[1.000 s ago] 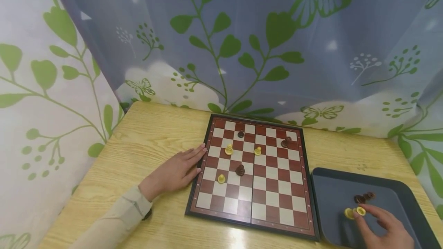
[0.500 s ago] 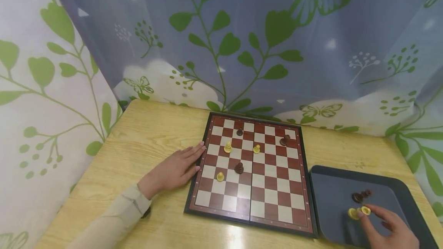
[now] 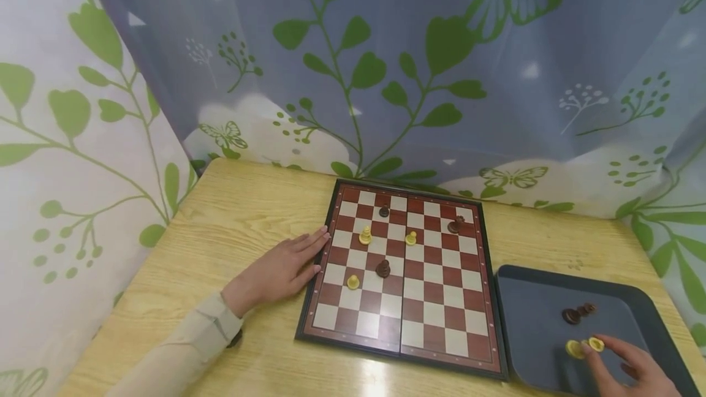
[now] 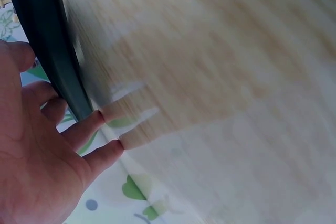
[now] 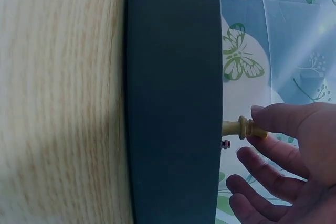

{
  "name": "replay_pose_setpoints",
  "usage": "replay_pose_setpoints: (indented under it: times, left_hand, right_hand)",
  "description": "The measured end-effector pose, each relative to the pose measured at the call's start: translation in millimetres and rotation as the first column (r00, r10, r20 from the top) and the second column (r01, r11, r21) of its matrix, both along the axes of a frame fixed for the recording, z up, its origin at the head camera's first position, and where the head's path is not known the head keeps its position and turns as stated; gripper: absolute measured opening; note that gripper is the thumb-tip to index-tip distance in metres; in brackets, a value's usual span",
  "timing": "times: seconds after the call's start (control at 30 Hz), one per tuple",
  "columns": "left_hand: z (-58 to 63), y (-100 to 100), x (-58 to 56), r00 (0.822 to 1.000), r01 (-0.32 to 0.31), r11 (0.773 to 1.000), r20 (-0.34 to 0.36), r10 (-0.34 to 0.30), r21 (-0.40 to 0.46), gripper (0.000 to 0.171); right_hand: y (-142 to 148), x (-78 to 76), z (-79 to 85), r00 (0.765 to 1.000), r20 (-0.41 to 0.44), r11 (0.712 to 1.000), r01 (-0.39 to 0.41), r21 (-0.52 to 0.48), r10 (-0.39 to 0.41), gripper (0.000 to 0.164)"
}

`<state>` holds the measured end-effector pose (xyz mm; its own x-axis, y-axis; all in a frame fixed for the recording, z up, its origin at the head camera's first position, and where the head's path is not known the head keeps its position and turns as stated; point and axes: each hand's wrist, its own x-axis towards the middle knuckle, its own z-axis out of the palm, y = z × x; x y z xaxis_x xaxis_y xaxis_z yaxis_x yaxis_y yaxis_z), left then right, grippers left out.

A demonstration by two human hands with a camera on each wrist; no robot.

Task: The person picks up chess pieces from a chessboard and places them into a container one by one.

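My left hand (image 3: pixel 278 271) lies flat beside the chessboard (image 3: pixel 438 357), straight fingers touching its left edge. The left wrist view also has those fingers at the board's dark side (image 4: pixel 50 40). Over the dark tray (image 3: pixel 529 277), my right hand (image 3: pixel 634 369) pinches a yellow chess piece (image 3: pixel 575 348) between thumb and index finger. In the right wrist view the yellow piece (image 5: pixel 243 128) has a ringed collar, and the tray wall hides its far end. A dark brown chess piece (image 3: pixel 572 315) lies on its side in the tray, just beyond that hand.
On the board stand yellow pieces, a taller one (image 3: pixel 365 236) and two pawns (image 3: pixel 410 238), plus brown pieces (image 3: pixel 383 269) spread over the squares. The tray sits against the board's right edge on the wooden table (image 3: pixel 248 201). A patterned curtain (image 3: pixel 386 78) hangs behind.
My right hand has shifted a little right and nearer to me over the tray, still pinching the yellow chess piece. The left hand has stayed at the board's edge.
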<state>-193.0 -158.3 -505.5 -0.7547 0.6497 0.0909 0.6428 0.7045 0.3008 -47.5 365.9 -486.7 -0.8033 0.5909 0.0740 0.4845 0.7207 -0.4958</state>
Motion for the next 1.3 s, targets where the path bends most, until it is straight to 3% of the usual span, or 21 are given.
replay_pose_setpoints:
  times: [0.47, 0.73, 1.03, 1.3]
  left_hand:
    - [-2.5, 0, 0.3, 1.0, -0.01, 1.0, 0.021, 0.01, -0.009, 0.06]
    - [-2.4, 2, 1.8, 0.999, -0.014, 1.0, 0.034, 0.014, -0.009, 0.061]
    - [-0.9, 2, 0.7, 1.0, -0.009, 1.0, 0.023, 0.009, -0.01, 0.061]
    - [0.3, 1, 0.4, 1.0, -0.009, 1.0, 0.018, 0.009, -0.014, 0.061]
  right_hand:
    - [6, 1.4, -0.2, 1.0, -0.025, 1.0, 0.003, 0.004, -0.003, 0.035]
    - [20, -1.0, -0.7, 0.996, 0.082, 0.999, -0.041, -0.008, 0.041, 0.041]
    - [20, -0.4, -1.0, 1.0, 0.01, 0.999, -0.02, -0.028, 0.021, 0.041]
    - [1, 1.5, 9.5, 0.996, -0.09, 1.0, -0.028, -0.001, 0.028, 0.034]
